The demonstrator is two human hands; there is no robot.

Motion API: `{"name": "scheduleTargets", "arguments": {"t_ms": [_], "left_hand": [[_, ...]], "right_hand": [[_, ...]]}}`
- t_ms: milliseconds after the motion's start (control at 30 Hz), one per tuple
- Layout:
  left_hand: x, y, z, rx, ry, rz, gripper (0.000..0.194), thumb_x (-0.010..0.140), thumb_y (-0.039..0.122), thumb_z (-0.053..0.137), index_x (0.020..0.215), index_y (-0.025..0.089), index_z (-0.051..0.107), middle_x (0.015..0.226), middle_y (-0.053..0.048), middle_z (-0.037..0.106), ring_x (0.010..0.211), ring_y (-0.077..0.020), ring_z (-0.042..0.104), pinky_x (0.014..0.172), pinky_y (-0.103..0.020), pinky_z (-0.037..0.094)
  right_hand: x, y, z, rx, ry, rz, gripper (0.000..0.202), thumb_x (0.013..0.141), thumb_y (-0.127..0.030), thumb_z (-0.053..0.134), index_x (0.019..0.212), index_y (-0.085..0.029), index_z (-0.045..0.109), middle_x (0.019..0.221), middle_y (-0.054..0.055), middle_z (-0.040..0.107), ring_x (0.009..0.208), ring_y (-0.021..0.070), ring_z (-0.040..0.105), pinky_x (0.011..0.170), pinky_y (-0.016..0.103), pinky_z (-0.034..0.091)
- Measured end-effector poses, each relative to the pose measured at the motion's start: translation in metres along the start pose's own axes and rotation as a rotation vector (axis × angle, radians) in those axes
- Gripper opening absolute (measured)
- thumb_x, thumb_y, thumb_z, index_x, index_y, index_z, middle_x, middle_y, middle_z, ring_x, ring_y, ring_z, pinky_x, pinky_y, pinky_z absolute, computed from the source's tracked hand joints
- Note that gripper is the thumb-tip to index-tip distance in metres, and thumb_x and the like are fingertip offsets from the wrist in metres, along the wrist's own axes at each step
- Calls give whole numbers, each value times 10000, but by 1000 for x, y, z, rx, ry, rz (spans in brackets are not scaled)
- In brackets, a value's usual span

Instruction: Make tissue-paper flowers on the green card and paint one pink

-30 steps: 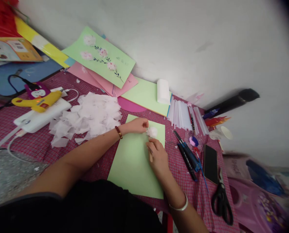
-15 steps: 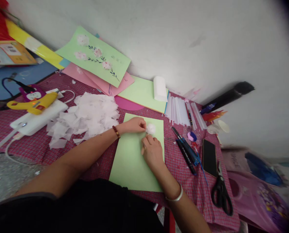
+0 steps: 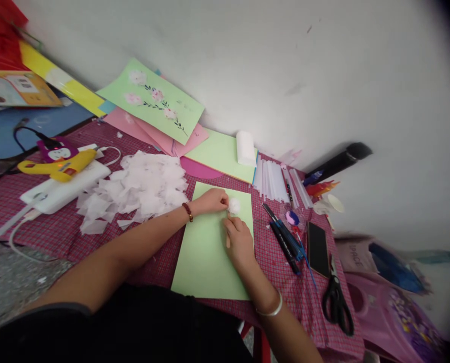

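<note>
Checked cloth (image 3: 265, 262) — green sheet (image 3: 210, 257), phone (image 3: 318, 249), scissors (image 3: 336, 302)

Paper scraps (image 3: 149, 181) lie left of the sheet (image 3: 206, 257), scissors (image 3: 335, 290) right.

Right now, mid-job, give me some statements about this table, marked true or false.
The left hand and right hand are near the white puff. True.
White scraps lie left of the green sheet under the hands. True.
The scissors lie on that green sheet. False: the scissors lie on the checked cloth.
The phone lies beside the white scraps. False: the phone lies next to the scissors.
The yellow glue gun lies left of the white scraps. True.
</note>
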State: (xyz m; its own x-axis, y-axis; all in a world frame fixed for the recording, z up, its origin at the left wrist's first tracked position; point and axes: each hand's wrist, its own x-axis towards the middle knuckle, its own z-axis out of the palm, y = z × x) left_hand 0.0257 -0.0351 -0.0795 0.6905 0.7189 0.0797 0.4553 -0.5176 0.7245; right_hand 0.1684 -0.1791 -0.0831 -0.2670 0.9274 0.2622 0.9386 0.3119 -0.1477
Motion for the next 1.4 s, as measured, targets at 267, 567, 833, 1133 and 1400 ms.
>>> {"name": "scheduleTargets", "arguments": {"t_ms": [267, 567, 833, 1133, 1400], "left_hand": [[4, 3, 5, 42, 16, -38, 146, 683, 156, 542, 679, 156, 688, 686, -22, 634, 637, -144, 522, 591, -252, 339], [6, 1, 7, 32, 43, -74, 146, 680, 162, 551, 697, 155, 696, 666, -18, 648, 623, -145, 534, 564, -250, 325], [0, -5, -5, -111, -30, -48, 303, 699, 84, 475, 846, 128, 737, 781, -24, 693, 669, -123, 574, 612, -214, 395], [-1, -6, -3, -211, -9, -55, 155, 671, 101, 547, 776, 124, 660, 688, 10, 636, 624, -109, 548, 572, -206, 383], [-1, -8, -4, -227, -30, -17, 98, 675, 114, 585, 755, 128, 640, 680, 10, 622, 624, -110, 551, 581, -213, 395]], "right_hand": [[-14, 0, -2, 283, 143, -22, 393, 905, -80, 425, 1228, -202, 611, 1098, 120, 643, 987, 233, 588, 820, 378, 525], [-11, 21, -21, 791, 479, 327, 261, 972, -337, 438, 941, -192, 653, 835, 48, 624, 738, 174, 616, 693, 330, 503], [-3, 36, -7, 1003, 435, 483, 315, 948, -433, 477, 933, -171, 651, 846, 37, 620, 691, 150, 602, 674, 306, 491], [1, 28, -2, 804, 350, 184, 230, 969, -287, 454, 972, -207, 669, 943, 67, 632, 901, 196, 598, 797, 359, 493], [0, 27, -4, 539, 256, 35, 238, 961, -166, 424, 1029, -220, 646, 1014, 77, 624, 951, 198, 599, 825, 353, 502]]}}
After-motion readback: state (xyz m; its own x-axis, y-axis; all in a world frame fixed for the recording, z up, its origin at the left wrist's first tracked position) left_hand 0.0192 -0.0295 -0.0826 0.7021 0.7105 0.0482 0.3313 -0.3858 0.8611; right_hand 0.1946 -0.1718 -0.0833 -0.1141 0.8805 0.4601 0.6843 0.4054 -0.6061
